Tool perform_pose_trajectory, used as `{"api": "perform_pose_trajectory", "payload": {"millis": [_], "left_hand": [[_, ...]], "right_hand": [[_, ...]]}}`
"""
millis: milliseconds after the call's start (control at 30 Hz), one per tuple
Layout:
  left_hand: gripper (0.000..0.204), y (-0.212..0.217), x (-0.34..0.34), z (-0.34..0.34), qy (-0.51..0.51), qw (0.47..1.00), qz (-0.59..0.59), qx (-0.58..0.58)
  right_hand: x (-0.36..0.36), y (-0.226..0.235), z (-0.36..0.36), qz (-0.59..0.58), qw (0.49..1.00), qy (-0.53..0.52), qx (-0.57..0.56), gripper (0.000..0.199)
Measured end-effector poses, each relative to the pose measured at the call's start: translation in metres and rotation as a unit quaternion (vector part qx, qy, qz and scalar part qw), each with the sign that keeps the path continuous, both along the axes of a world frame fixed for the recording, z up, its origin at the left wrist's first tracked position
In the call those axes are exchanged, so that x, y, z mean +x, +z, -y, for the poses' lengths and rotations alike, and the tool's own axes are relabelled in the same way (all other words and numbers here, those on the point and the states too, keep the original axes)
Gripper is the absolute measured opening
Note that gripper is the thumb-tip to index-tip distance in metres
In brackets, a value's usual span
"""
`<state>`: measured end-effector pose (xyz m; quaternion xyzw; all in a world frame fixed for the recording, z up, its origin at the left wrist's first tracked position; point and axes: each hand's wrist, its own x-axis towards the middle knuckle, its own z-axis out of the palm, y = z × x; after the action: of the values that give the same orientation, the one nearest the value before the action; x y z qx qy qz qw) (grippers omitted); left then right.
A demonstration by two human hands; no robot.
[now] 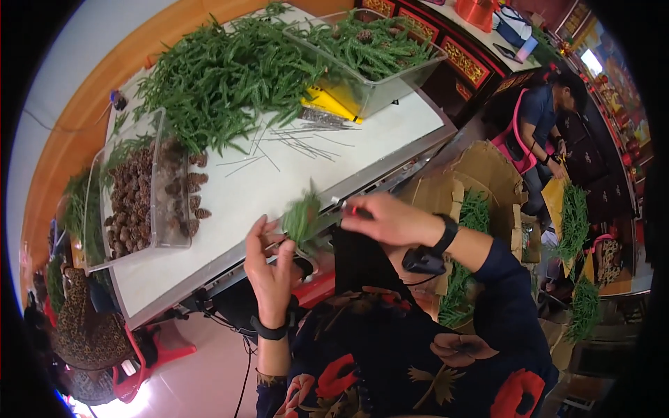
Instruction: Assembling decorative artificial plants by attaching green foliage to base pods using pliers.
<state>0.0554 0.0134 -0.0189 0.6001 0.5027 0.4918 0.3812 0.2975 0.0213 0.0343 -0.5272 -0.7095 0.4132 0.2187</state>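
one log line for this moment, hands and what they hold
left hand: holds green sprig bundle | right hand: pinches small red tool beside bundle | white table: pine cones, wires

The scene is lit evenly and brightly, with soft daylight cast over the white table point(279, 188); only faint shadows are thrown beside the clear bins. A blown-out glare patch is seen on the floor point(132, 404) at the lower left, and a second bright spot is given by a window point(592, 61) at the upper right. Strong fisheye bending is shown: the table edge is curved, and the picture is closed in by a black, blue-fringed rim. The centre is rendered fairly sharp, while the right hand point(387, 219) is slightly smeared and detail toward the rim is softened.
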Motion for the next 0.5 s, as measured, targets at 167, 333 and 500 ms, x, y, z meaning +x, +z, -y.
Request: {"api": "perform_pose_trajectory", "payload": {"millis": [167,333,500], "left_hand": [[0.034,-0.006,-0.014,-0.032,0.079,0.994,-0.076,0.024],[0.026,-0.033,-0.015,-0.058,0.157,0.958,-0.225,0.086],[0.015,-0.043,-0.017,-0.070,0.191,0.895,-0.393,0.091]], "right_hand": [[0.040,0.078,-0.044,-0.121,0.975,-0.183,-0.037,0.032],[0.099,0.138,-0.125,-0.080,0.948,-0.285,0.113,0.033],[0.165,0.147,-0.252,-0.066,0.922,-0.372,0.086,0.033]]}}
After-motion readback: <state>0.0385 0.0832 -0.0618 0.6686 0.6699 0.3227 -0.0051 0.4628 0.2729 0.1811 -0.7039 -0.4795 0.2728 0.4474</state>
